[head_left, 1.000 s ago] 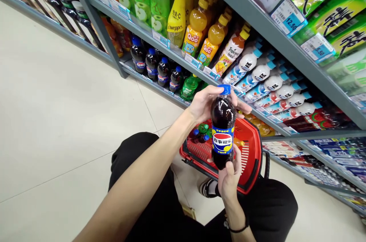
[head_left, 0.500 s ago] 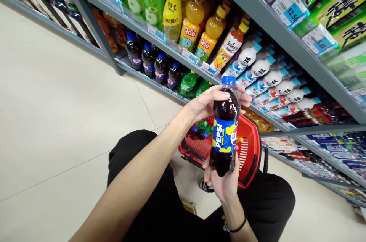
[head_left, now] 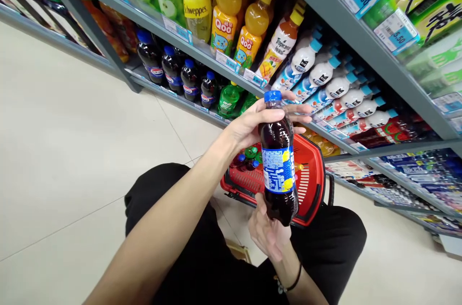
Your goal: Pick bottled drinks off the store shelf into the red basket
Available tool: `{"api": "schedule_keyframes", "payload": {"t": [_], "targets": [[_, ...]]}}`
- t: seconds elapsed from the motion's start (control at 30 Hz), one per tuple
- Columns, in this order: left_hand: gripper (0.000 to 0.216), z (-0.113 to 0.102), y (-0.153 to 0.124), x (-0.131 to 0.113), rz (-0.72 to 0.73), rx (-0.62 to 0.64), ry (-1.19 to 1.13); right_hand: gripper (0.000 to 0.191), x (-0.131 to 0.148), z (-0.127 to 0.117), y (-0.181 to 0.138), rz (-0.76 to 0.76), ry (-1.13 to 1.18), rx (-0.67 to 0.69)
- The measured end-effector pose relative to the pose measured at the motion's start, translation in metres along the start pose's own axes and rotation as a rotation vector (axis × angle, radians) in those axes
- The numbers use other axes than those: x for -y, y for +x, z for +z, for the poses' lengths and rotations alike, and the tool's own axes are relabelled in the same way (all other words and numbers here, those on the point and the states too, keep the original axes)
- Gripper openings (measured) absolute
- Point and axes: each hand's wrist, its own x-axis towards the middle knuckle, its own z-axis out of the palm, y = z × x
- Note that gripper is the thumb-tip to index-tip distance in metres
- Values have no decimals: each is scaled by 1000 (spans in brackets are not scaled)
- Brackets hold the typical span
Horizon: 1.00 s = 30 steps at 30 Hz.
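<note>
Dark cola in a small plastic bottle (head_left: pixel 277 160) with a blue cap (head_left: pixel 272 96), held pretty much upright right above the red basket (head_left: pixel 314 170), with the fine-print side of the blue and yellow label facing the camera. Left hand (head_left: pixel 252 124) is wrapped around the bottle's neck and shoulder just under the cap, fingers curled round the far side, so that's the hand actually gripping it. Right hand (head_left: pixel 269 230) sits on the near side of the basket, palm up and loosely spread, fingertips against the bottle's bottom end, more propping than clutching; there's a black wristband (head_left: pixel 294 283) on that wrist. Inside the basket you can see a few drinks (head_left: pixel 250 157) with green and blue caps. The basket rests on the pale floor (head_left: pixel 72 127), up against black trousers (head_left: pixel 335 247). Beyond the basket run grey shelves (head_left: pixel 202 52): a row of cola bottles (head_left: pixel 180 76) low down to its far left, orange juice bottles (head_left: pixel 224 21) higher up, and white bottles (head_left: pixel 325 74) with teal caps behind it.
</note>
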Motion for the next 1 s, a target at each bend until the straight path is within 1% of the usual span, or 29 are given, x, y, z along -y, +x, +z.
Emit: {"api": "schedule_keyframes", "payload": {"t": [0.07, 0.2, 0.3, 0.37, 0.47, 0.53, 0.57, 0.67, 0.7, 0.73, 0.8, 0.87, 0.9, 1.0], "targets": [[52, -1, 0, 0, 0, -18, 23, 38, -2, -1, 1, -34, 46, 69], [51, -3, 1, 2, 6, -45, 53, 36, -6, -5, 2, -134, 76, 86], [48, -4, 1, 4, 1, -60, 58, 38, -7, -11, 2, -194, 60, 154], [45, -3, 2, 4, 0, -71, 54, 38, -5, -15, 1, -151, 15, 179], [41, 0, 2, 4, 0, -89, 41, 40, 6, -16, -2, -76, -48, 147], [37, 2, 3, 4, -7, -98, 38, 46, 17, -12, -6, -49, -98, 66], [36, 2, 4, 4, -15, -104, 42, 52, 22, -8, -7, -39, -135, -10], [32, 3, 6, 3, -47, -154, 75, 77, 38, 5, -11, -16, -328, -322], [31, 3, 6, 3, -59, -173, 99, 80, 43, 8, -12, -49, -416, -402], [31, 2, 7, 2, -73, -185, 137, 79, 49, 10, -12, -105, -516, -461], [32, 0, 8, 2, -99, -180, 273, 68, 59, 9, -12, -254, -734, -538], [35, -4, 8, 2, -129, -177, 534, 59, 71, 0, -13, -374, -927, -611], [38, -7, 7, 2, -148, -195, 721, 57, 77, -7, -14, -401, -1010, -648], [55, -17, 4, 8, -194, -267, 1366, 57, 94, -34, -20, -421, -1236, -764]]}}
